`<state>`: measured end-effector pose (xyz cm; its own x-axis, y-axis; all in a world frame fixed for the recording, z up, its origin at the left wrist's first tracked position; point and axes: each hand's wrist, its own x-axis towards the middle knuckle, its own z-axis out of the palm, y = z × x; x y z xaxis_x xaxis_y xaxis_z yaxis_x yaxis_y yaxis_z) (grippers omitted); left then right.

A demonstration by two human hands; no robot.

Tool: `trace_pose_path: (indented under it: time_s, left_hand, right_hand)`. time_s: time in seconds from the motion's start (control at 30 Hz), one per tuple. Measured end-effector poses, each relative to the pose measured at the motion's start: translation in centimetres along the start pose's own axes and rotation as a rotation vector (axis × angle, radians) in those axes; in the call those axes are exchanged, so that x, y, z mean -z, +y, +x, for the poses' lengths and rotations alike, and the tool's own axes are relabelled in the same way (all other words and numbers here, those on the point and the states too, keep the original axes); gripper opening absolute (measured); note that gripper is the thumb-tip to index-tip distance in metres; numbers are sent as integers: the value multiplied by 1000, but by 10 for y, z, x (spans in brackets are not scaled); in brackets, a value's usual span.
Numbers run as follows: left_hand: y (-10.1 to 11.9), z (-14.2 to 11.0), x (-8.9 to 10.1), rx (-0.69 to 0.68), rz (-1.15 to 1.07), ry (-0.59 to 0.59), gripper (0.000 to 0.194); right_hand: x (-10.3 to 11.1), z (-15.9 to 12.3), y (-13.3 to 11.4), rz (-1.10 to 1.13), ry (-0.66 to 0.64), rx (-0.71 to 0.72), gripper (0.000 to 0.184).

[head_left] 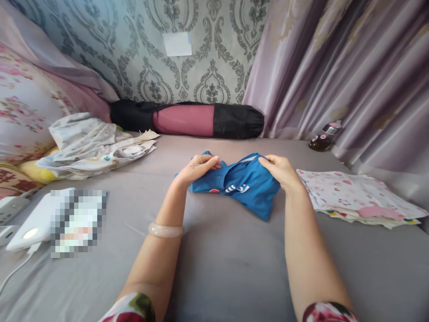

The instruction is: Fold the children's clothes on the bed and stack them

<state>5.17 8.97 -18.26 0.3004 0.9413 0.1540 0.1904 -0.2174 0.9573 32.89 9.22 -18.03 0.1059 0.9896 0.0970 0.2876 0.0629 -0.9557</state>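
Observation:
A blue garment (pixel 256 188) with white lettering and a red-and-white print is bunched up between my hands, above the middle of the grey sheet. My left hand (pixel 200 168) is closed on its left part, the fingers curled over the cloth. At the upper right edge of the garment, my right hand (pixel 276 167) pinches the fabric between thumb and fingers. The cloth hangs down in a loose corner below the right hand. Folds hide the garment's full shape. A pale bangle (pixel 166 230) sits on my left forearm.
Folded printed cloths (pixel 355 192) lie at the right, below a small bottle (pixel 323 137). A black-and-pink rolled bag (pixel 182 120) rests along the wall. Crumpled pale cloth (pixel 90 143) lies at the left, with a white cabled device (pixel 42 219) and a blurred-out item (pixel 80 223) nearer me.

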Motion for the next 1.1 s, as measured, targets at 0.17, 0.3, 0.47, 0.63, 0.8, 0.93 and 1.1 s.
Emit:
trace_pose_path:
  time_s: [0.17,0.3,0.47,0.63,0.8,0.93,1.1]
  left_hand:
    - [6,-5,10,31,173,-136,43]
    - [0,-1,6,-13,343,-190,40]
    - [-17,7,0,-49,500,-179,30]
    - [-26,10,-3,-87,518,-194,22]
    - [-23,10,-1,-159,608,-72,15]
    - [-13,7,4,-193,595,333,9]
    - [0,-6,16,-189,514,416,6]
  right_hand:
    - [3,2,9,-28,75,-125,37]
    - [2,5,14,-21,116,-174,36]
    - [4,8,20,-15,131,-170,37]
    - [3,9,21,-20,127,-155,40]
    - [4,10,20,-35,109,-79,39]
    - [5,5,14,-49,9,44,37]
    - [-1,-7,0,-46,-39,166,35]
